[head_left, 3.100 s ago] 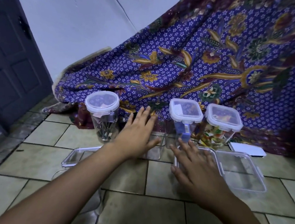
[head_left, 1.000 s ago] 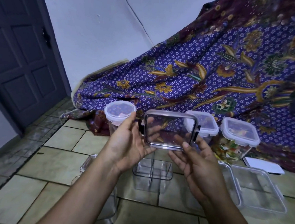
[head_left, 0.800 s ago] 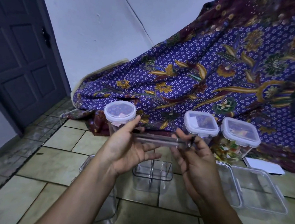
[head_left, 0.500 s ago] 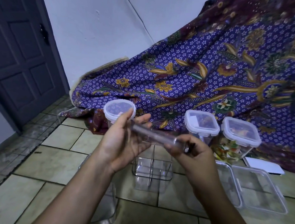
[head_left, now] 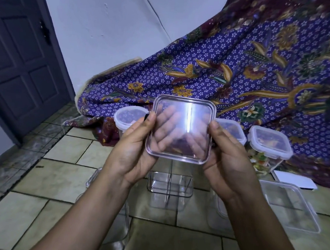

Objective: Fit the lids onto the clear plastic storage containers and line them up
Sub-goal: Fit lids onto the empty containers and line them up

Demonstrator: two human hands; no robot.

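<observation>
Tiled floor (head_left: 61, 178), white wall (head_left: 113, 22), dark door (head_left: 21, 54), patterned cloth (head_left: 263, 73) draped behind.

Divided container (head_left: 170, 187) on floor, centre. Behind it: 3 lidded containers (head_left: 270, 147) in row. Flat lid (head_left: 292, 207) to its right. Square lid (head_left: 180, 129) held above it.

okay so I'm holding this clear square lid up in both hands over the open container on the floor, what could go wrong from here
1. The square lid is held only at its edges by the left hand and right hand; it might slip and drop.
2. The open container below has inner dividers, so a tilted or turned lid may not seat.
3. The lidded containers stand close behind; lowering your hands could knock one over.
</observation>
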